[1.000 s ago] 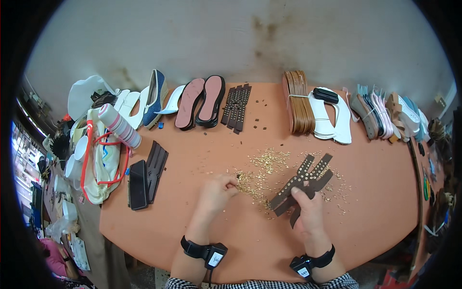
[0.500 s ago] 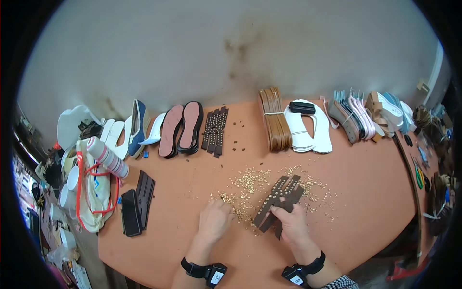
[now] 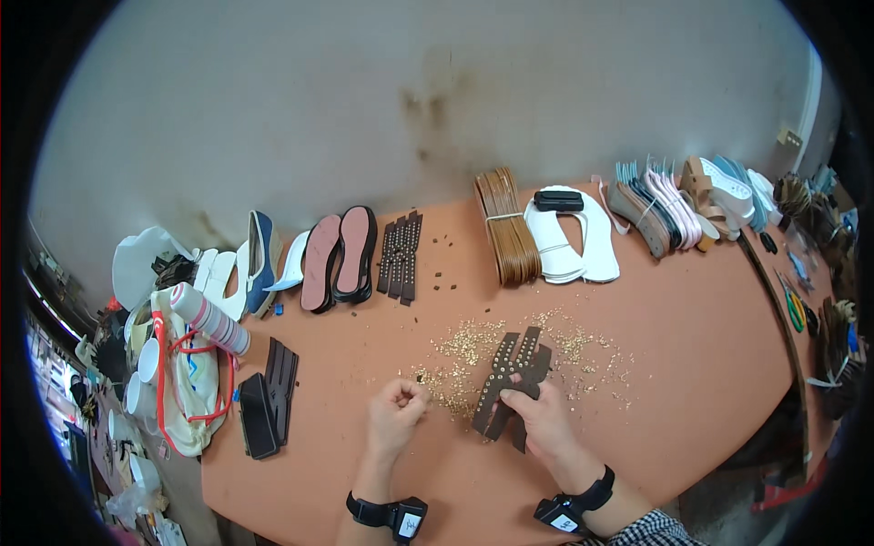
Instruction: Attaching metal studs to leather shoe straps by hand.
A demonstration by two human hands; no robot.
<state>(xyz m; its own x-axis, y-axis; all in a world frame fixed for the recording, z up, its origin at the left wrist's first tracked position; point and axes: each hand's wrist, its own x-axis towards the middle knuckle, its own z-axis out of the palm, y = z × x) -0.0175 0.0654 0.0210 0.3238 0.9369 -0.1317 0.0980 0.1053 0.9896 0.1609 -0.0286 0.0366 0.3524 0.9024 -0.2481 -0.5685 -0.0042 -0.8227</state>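
Plainly, in the head view, the 2 hands are apart. The right hand [image 3: 544, 426] grips a dark brown strap piece [image 3: 496, 391], thumb on top, just above the table [image 3: 692, 364] and in front of scattered gold studs [image 3: 460, 350]. The left hand [image 3: 396, 417] is curled near them; whether its fingers pinch anything, I cannot tell. Behind lie 2 pink-topped soles [image 3: 320, 264] beside a studded panel [image 3: 399, 259].

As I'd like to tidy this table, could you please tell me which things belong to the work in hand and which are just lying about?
Likely in use:
- brown studded straps, in the right hand
- loose gold studs, near the left hand

Apparently lying about:
- blue shoe
- cloth bag
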